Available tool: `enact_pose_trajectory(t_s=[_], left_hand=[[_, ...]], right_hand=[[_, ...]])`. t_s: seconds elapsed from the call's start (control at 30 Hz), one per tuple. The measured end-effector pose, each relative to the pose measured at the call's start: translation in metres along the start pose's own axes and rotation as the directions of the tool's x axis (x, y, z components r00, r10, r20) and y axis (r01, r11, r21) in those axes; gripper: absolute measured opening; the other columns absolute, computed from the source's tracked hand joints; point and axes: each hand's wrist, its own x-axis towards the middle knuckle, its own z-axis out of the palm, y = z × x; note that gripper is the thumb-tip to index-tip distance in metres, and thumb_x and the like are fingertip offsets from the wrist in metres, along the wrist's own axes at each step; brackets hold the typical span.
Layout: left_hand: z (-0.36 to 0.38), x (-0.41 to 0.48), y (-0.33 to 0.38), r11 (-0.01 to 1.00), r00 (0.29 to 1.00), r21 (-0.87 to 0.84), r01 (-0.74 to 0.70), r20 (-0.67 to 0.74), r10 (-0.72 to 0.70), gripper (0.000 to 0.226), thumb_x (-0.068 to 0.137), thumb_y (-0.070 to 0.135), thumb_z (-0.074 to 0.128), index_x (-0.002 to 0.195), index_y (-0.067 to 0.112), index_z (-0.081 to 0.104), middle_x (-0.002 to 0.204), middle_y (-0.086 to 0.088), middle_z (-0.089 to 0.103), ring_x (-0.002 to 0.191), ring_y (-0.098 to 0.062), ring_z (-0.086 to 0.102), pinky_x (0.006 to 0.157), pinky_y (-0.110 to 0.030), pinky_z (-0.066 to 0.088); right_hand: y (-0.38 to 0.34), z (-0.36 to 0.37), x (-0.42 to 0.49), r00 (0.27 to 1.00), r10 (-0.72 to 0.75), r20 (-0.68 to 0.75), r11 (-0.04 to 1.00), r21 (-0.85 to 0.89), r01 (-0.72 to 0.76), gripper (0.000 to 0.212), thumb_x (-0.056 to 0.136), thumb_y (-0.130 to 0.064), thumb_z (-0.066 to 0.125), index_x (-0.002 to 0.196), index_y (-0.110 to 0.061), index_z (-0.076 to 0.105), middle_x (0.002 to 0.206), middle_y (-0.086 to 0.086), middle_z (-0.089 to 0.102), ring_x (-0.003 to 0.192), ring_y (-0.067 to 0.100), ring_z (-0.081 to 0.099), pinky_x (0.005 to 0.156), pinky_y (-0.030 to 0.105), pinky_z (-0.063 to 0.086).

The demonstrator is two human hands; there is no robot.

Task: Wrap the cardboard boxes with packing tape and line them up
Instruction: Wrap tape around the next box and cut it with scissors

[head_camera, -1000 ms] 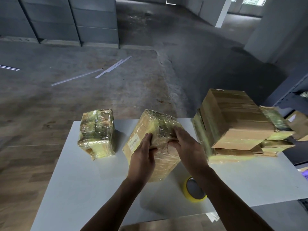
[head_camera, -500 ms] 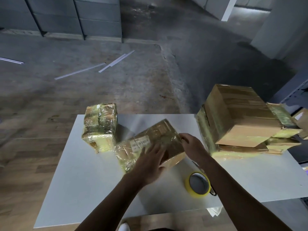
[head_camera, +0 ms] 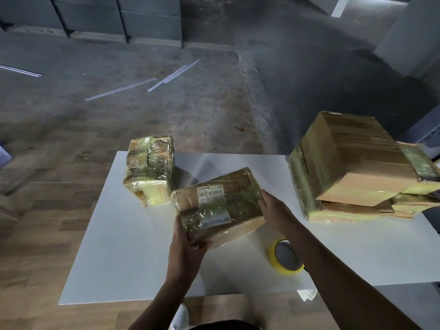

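- My left hand (head_camera: 188, 244) grips the near-left corner of the wrapped box (head_camera: 216, 206), with the fingers curled under it.
- My right hand (head_camera: 273, 208) holds the box's right end, fingers bent round the edge.
- The box sits askew, label up, in the middle of the white surface (head_camera: 119, 246), just beside a smaller wrapped box (head_camera: 150, 167).
- This looks like lining up: lower it flat, square its side to the neighbour, and push evenly with both hands.
- The tape roll (head_camera: 284, 257) lies by my right forearm, so I should avoid knocking it.
- A stack of larger boxes (head_camera: 352, 163) stands to the right.
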Motion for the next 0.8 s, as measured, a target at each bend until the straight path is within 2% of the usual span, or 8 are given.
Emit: enact_pose_trajectory(t_s=[0.1, 0.2, 0.27, 0.33, 0.4, 0.53, 0.63, 0.8], left_hand=[[-0.002, -0.002, 0.007, 0.995, 1.0, 0.094, -0.014, -0.015, 0.015, 0.082, 0.076, 0.012, 0.079, 0.146, 0.017, 0.035, 0.13, -0.003, 0.061, 0.098, -0.02, 0.066, 0.076, -0.025, 0.056], [-0.005, 0.004, 0.029, 0.96, 0.981, 0.236, -0.152, -0.078, 0.175, 0.066, 0.078, 0.012, 0.077, 0.138, 0.007, 0.049, 0.133, -0.014, 0.058, 0.106, -0.034, 0.065, 0.08, -0.044, 0.058], [-0.003, 0.012, 0.044, 0.899, 0.927, 0.321, -0.298, -0.125, 0.352, 0.061, 0.069, 0.007, 0.083, 0.125, -0.001, 0.06, 0.123, -0.018, 0.063, 0.102, -0.036, 0.067, 0.073, -0.044, 0.057], [-0.001, 0.022, 0.058, 0.838, 0.867, 0.366, -0.405, -0.139, 0.479, 0.058, 0.061, 0.009, 0.089, 0.114, -0.003, 0.066, 0.115, -0.017, 0.067, 0.101, -0.033, 0.068, 0.07, -0.038, 0.058], [0.001, 0.031, 0.067, 0.81, 0.833, 0.36, -0.463, -0.134, 0.536, 0.054, 0.061, 0.013, 0.09, 0.109, 0.0, 0.07, 0.111, -0.014, 0.07, 0.098, -0.028, 0.069, 0.068, -0.034, 0.058], [0.007, 0.041, 0.073, 0.825, 0.837, 0.248, -0.508, -0.087, 0.541, 0.046, 0.067, 0.014, 0.087, 0.108, 0.004, 0.07, 0.116, -0.009, 0.069, 0.106, -0.02, 0.066, 0.078, -0.028, 0.057], [0.005, 0.048, 0.069, 0.831, 0.844, 0.164, -0.531, 0.023, 0.535, 0.057, 0.073, 0.016, 0.084, 0.125, 0.008, 0.062, 0.127, -0.004, 0.063, 0.117, -0.017, 0.06, 0.089, -0.033, 0.055], [0.0, 0.051, 0.057, 0.818, 0.859, 0.264, -0.511, 0.13, 0.495, 0.07, 0.079, 0.025, 0.079, 0.141, 0.018, 0.047, 0.151, -0.009, 0.038, 0.126, -0.026, 0.052, 0.082, -0.04, 0.058]], right_hand=[[-0.002, -0.001, 0.003, 0.997, 0.05, -0.056, 0.992, -0.117, -0.057, 0.042, 0.101, -0.011, 0.042, 0.142, -0.003, 0.039, 0.139, 0.015, 0.049, 0.128, 0.03, 0.046, 0.103, 0.034, 0.038], [-0.011, -0.004, -0.003, 0.988, -0.077, -0.131, 0.98, -0.194, 0.05, 0.034, 0.096, -0.009, 0.048, 0.129, -0.007, 0.052, 0.12, 0.014, 0.057, 0.114, 0.03, 0.054, 0.093, 0.039, 0.045], [-0.026, -0.006, -0.015, 0.977, -0.18, -0.119, 0.982, 0.037, 0.185, 0.031, 0.098, -0.022, 0.049, 0.127, -0.015, 0.058, 0.114, 0.006, 0.064, 0.104, 0.021, 0.06, 0.082, 0.025, 0.045], [-0.043, -0.007, -0.03, 0.96, -0.271, -0.068, 0.9, 0.336, 0.278, 0.027, 0.098, -0.037, 0.047, 0.121, -0.037, 0.061, 0.109, -0.017, 0.065, 0.097, 0.0, 0.06, 0.076, 0.006, 0.042], [-0.049, -0.01, -0.039, 0.923, -0.383, -0.036, 0.813, 0.461, 0.355, 0.028, 0.095, -0.041, 0.048, 0.122, -0.046, 0.054, 0.12, -0.028, 0.058, 0.112, -0.006, 0.054, 0.086, 0.004, 0.04], [-0.037, -0.013, -0.041, 0.862, -0.506, 0.021, 0.818, 0.329, 0.472, 0.07, 0.088, -0.028, 0.069, 0.148, -0.027, 0.031, 0.152, -0.007, 0.034, 0.139, 0.004, 0.032, 0.111, 0.021, 0.032], [-0.031, -0.016, -0.041, 0.892, -0.452, -0.027, 0.838, 0.329, 0.435, 0.073, 0.09, -0.022, 0.067, 0.146, -0.038, 0.024, 0.152, -0.009, 0.035, 0.138, 0.004, 0.033, 0.111, 0.02, 0.031], [-0.02, -0.017, -0.035, 0.91, -0.414, -0.014, 0.869, 0.292, 0.4, 0.072, 0.09, -0.024, 0.066, 0.14, -0.052, 0.024, 0.146, -0.012, 0.042, 0.129, 0.003, 0.042, 0.099, 0.005, 0.032]])
